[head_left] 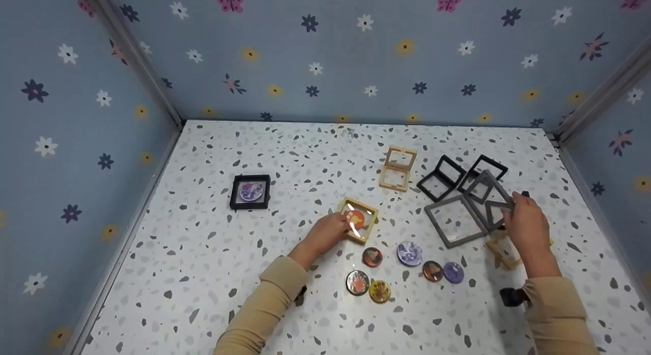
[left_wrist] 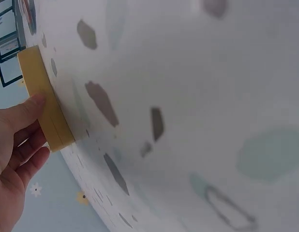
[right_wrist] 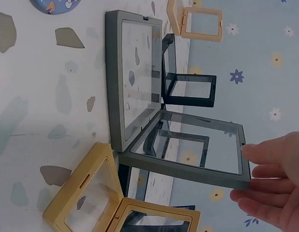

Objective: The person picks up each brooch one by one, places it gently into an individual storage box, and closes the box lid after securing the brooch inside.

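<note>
My left hand [head_left: 325,234] grips a shut yellow floating display frame [head_left: 370,227] with an orange badge [head_left: 357,218] behind its clear film. In the left wrist view, thumb and fingers hold the edge of that yellow frame [left_wrist: 43,94] at the tabletop. My right hand [head_left: 529,230] pinches the raised half of a larger grey display frame [head_left: 436,227], which stands hinged open. From the right wrist view, the thumb lies on the rim of this grey frame [right_wrist: 198,175]. Another open yellow frame [right_wrist: 77,191] lies beside it, partly hidden by my right hand in the head view.
Several round badges [head_left: 409,254] lie in front of the frames. A black frame [head_left: 249,206] holding a purple badge [head_left: 251,191] sits at the left. Behind stand a small open tan frame [head_left: 394,185] and two open black frames [head_left: 432,193]. Flowered panels [head_left: 335,55] wall in the speckled table [head_left: 203,273].
</note>
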`<state>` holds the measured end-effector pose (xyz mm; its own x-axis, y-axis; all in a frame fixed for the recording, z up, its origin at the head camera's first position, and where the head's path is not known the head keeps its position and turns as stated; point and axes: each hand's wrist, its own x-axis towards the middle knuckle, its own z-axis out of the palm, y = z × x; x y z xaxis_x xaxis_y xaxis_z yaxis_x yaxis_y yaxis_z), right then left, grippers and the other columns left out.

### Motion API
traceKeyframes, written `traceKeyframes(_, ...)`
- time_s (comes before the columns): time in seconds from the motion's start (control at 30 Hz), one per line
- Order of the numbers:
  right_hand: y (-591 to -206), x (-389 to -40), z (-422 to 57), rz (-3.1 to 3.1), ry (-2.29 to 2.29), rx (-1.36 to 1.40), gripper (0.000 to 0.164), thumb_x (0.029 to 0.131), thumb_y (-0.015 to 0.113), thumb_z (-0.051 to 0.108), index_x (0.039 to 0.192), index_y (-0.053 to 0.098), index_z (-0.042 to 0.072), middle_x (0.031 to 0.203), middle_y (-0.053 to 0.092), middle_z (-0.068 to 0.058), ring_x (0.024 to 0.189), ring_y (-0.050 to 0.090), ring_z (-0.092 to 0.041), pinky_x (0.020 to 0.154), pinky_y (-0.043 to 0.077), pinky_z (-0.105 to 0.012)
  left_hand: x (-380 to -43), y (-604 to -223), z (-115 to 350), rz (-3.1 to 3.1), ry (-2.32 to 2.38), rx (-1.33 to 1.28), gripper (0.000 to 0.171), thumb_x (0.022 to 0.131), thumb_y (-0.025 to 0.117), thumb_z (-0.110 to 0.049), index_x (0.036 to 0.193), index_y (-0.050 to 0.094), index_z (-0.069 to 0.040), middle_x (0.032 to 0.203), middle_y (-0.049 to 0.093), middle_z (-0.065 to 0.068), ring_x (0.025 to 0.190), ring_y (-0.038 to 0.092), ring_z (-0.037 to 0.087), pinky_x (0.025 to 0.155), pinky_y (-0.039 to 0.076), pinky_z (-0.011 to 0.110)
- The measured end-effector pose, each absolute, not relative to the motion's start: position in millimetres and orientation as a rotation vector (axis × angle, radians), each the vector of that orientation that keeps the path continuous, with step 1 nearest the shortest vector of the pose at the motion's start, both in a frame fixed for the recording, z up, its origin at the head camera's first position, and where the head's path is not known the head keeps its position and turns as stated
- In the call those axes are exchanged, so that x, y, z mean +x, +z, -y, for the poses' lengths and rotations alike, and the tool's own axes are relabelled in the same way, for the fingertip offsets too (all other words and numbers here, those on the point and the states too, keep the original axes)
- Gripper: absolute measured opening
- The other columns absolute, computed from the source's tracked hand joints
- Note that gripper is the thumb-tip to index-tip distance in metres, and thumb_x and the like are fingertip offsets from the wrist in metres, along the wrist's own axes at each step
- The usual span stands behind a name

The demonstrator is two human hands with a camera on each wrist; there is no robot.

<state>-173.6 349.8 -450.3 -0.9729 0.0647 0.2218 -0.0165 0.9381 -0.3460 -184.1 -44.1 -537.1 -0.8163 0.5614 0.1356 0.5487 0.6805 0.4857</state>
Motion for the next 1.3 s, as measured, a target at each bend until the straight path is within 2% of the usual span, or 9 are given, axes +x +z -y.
traceKeyframes(0.2, -451.7, -179.4, -351.9, 2.913, 0.495, -0.033, 0.032, 0.083, 0.052, -0.003, 0.111, 0.046, -0.020, 0.098, 0.050, -0.038, 0.083, 0.051, -0.049, 0.066, 0.043, -0.054, -185.0, -535.2, 50.0, -2.983, 0.533, 1.053, 0.014, 0.079, 0.063, -0.016, 0.090, 0.069, -0.010, 0.094, 0.062, 0.006, 0.082, 0.057, 0.019, 0.072, 0.046, 0.028)
traceKeyframes(0.47, -451.9, -183.0, -353.7, 2.927, 0.511, -0.065, 0.023, 0.085, 0.048, -0.004, 0.105, 0.050, -0.014, 0.091, 0.055, -0.034, 0.076, 0.054, -0.047, 0.061, 0.044, -0.053, -183.4, -534.8, 61.7, -2.944, 0.745, 0.863, 0.013, 0.081, 0.061, -0.014, 0.091, 0.065, -0.006, 0.092, 0.059, 0.010, 0.078, 0.055, 0.022, 0.069, 0.046, 0.032)
traceKeyframes(0.67, -455.6, -183.1, -352.3, 2.889, 0.543, -0.041, 0.023, 0.086, 0.047, -0.006, 0.106, 0.051, -0.014, 0.093, 0.055, -0.034, 0.079, 0.054, -0.046, 0.063, 0.045, -0.052, -184.6, -534.1, 70.8, -2.934, 0.712, 0.707, 0.018, 0.084, 0.057, -0.013, 0.099, 0.062, -0.005, 0.098, 0.057, 0.012, 0.082, 0.054, 0.023, 0.071, 0.046, 0.033)
traceKeyframes(0.93, -456.0, -178.6, -343.8, 2.844, 0.547, 0.013, 0.025, 0.084, 0.048, -0.008, 0.107, 0.052, -0.015, 0.096, 0.055, -0.035, 0.082, 0.054, -0.047, 0.065, 0.045, -0.053, -191.8, -534.7, 81.2, -3.009, 0.614, 0.729, 0.012, 0.079, 0.064, -0.014, 0.087, 0.065, -0.005, 0.087, 0.060, 0.011, 0.076, 0.056, 0.023, 0.067, 0.047, 0.032)
traceKeyframes(1.07, -456.9, -176.8, -338.7, 2.779, 0.561, 0.095, 0.023, 0.082, 0.050, -0.011, 0.104, 0.053, -0.017, 0.093, 0.055, -0.035, 0.081, 0.054, -0.047, 0.065, 0.045, -0.052, -195.3, -535.0, 87.1, -3.083, 0.528, 0.746, 0.007, 0.078, 0.064, -0.009, 0.082, 0.066, -0.004, 0.080, 0.059, 0.012, 0.071, 0.056, 0.024, 0.062, 0.047, 0.033)
traceKeyframes(1.3, -458.5, -175.9, -331.9, 2.782, 0.575, 0.124, 0.024, 0.083, 0.050, -0.010, 0.106, 0.054, -0.015, 0.094, 0.056, -0.033, 0.082, 0.055, -0.045, 0.065, 0.045, -0.050, -200.7, -532.9, 96.5, -3.108, 0.469, 0.629, 0.012, 0.076, 0.064, -0.005, 0.087, 0.066, 0.000, 0.083, 0.060, 0.014, 0.073, 0.057, 0.025, 0.064, 0.047, 0.034)
